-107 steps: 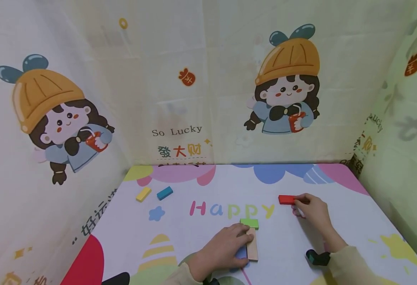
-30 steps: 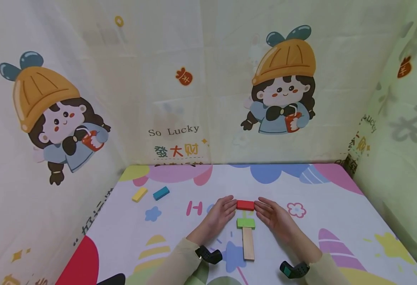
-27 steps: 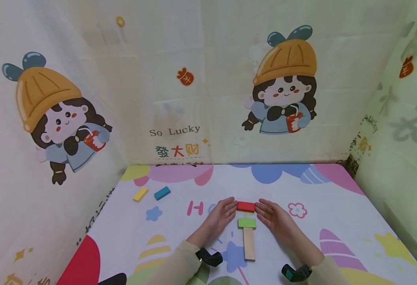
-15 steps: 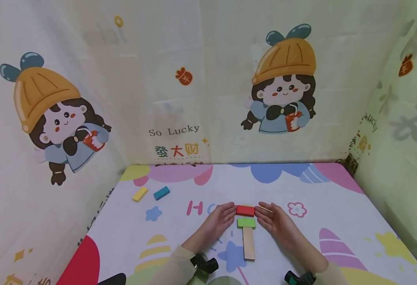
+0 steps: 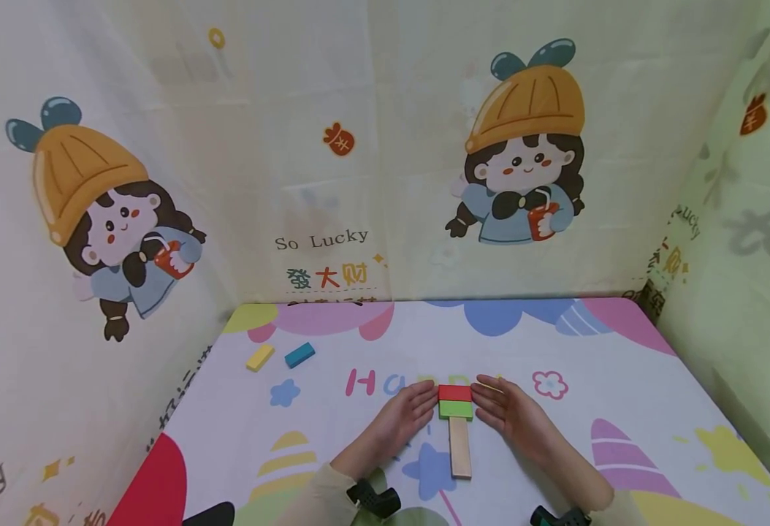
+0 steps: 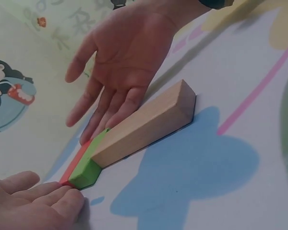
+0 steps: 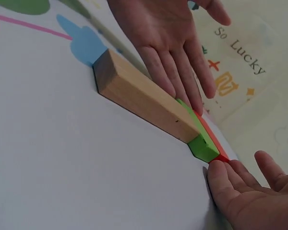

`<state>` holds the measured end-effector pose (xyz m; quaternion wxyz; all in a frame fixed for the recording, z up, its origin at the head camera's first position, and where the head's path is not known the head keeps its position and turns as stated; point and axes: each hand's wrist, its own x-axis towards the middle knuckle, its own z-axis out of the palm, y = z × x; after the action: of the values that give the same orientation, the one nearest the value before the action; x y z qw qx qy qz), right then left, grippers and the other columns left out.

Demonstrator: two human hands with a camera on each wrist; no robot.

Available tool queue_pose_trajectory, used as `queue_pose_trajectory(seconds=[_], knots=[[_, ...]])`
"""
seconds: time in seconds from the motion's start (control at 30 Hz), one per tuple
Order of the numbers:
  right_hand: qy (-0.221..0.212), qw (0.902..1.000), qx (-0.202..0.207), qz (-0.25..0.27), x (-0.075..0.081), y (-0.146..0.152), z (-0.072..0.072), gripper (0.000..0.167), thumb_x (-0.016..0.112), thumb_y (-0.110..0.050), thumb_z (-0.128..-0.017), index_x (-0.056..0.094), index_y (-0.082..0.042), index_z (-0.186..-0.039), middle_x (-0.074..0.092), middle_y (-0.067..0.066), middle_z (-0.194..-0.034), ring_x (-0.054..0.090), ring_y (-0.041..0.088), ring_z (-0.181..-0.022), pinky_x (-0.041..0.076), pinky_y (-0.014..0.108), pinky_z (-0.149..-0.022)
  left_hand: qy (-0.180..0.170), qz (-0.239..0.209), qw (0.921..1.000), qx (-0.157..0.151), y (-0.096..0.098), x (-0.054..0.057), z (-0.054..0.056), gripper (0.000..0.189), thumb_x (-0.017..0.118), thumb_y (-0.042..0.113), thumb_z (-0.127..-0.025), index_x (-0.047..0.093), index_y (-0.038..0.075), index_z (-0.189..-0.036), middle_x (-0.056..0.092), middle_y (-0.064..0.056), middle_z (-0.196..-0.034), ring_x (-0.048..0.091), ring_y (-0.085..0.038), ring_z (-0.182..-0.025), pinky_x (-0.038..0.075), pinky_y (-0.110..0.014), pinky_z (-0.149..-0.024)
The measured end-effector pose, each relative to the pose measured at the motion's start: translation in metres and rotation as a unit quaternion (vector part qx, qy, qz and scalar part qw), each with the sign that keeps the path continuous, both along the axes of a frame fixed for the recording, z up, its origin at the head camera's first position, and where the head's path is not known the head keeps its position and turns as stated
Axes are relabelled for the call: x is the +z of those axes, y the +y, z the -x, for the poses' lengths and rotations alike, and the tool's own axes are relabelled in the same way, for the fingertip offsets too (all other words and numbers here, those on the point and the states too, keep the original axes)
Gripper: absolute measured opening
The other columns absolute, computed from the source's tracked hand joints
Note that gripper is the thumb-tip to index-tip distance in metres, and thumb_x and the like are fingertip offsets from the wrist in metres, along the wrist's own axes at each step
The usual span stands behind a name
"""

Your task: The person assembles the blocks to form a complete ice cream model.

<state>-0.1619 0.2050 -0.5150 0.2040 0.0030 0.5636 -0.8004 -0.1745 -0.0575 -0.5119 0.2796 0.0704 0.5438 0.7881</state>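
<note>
A red block (image 5: 454,393) lies flush along the far side of a green block (image 5: 455,410). From the middle of the green block's near side a longer plain wooden block (image 5: 460,448) runs toward the person, making a T shape. My left hand (image 5: 394,418) touches the red block's left end with straight fingertips. At its right end my right hand (image 5: 515,416) does the same, fingers extended and palm facing inward. In the left wrist view the wooden block (image 6: 146,122) butts against the green block (image 6: 86,172). Both wrist views show the fingertips at the red block's ends.
A yellow block (image 5: 261,358) and a blue block (image 5: 300,355) lie apart at the table's far left. The printed table (image 5: 372,351) ends at a cloth backdrop (image 5: 418,277) behind and at both sides. A dark object (image 5: 210,514) shows at the lower left edge.
The right hand brought the red block from the right to the middle. Both hands then slid it toward the person, closing the gap to the green block.
</note>
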Motion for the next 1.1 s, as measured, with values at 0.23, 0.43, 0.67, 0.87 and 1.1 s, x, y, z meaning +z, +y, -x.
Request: queue_pose_trajectory(seconds=[0.23, 0.43, 0.67, 0.87, 1.1], knots=[[0.057, 0.9811, -0.029, -0.182, 0.005, -0.007, -0.003, 0.056, 0.042, -0.036, -0.111, 0.043, 0.002, -0.152, 0.050, 0.023, -0.153, 0.054, 0.031, -0.139, 0.050, 0.037, -0.108, 0.011, 0.022, 0.9995, -0.018, -0.005, 0.002, -0.002, 0.065, 0.035, 0.037, -0.111, 0.028, -0.006, -0.159, 0.031, -0.026, -0.165, 0.029, -0.041, -0.154, 0.025, -0.051, -0.124], [0.285, 0.8531, 0.007, -0.437, 0.006, -0.017, -0.007, 0.028, 0.071, -0.024, -0.097, 0.071, -0.016, -0.124, 0.068, 0.006, -0.133, 0.060, 0.033, -0.129, 0.048, 0.055, -0.107, 0.102, 0.138, 0.9850, -0.020, -0.017, 0.005, 0.003, 0.055, 0.041, 0.036, -0.111, 0.050, -0.004, -0.148, 0.050, -0.022, -0.154, 0.048, -0.037, -0.144, 0.039, -0.047, -0.118], [0.411, 0.7574, 0.111, -0.495, 0.006, -0.015, -0.008, 0.033, 0.084, -0.035, -0.085, 0.072, -0.028, -0.116, 0.064, 0.002, -0.137, 0.057, 0.034, -0.133, 0.044, 0.061, -0.108, 0.244, 0.351, 0.9038, 0.029, -0.035, 0.006, 0.016, 0.030, 0.053, 0.036, -0.107, 0.071, 0.019, -0.124, 0.069, -0.002, -0.129, 0.062, -0.025, -0.120, 0.050, -0.049, -0.105], [0.418, 0.7325, 0.144, -0.518, 0.005, -0.012, -0.010, 0.045, 0.086, -0.044, -0.082, 0.071, -0.030, -0.122, 0.061, 0.002, -0.143, 0.045, 0.039, -0.144, 0.030, 0.069, -0.115, 0.303, 0.430, 0.8495, 0.044, -0.059, 0.005, 0.037, 0.022, 0.059, 0.027, -0.104, 0.073, 0.016, -0.117, 0.071, -0.001, -0.118, 0.063, -0.018, -0.105, 0.053, -0.042, -0.095], [0.426, 0.7064, 0.151, -0.545, 0.009, -0.011, -0.013, 0.046, 0.081, -0.050, -0.085, 0.067, -0.035, -0.126, 0.051, 0.005, -0.157, 0.047, 0.033, -0.144, 0.039, 0.063, -0.106, 0.319, 0.526, 0.7852, 0.070, -0.099, 0.011, 0.067, 0.017, 0.063, 0.021, -0.100, 0.073, 0.013, -0.110, 0.068, -0.005, -0.113, 0.060, -0.020, -0.100, 0.056, -0.041, -0.089]])
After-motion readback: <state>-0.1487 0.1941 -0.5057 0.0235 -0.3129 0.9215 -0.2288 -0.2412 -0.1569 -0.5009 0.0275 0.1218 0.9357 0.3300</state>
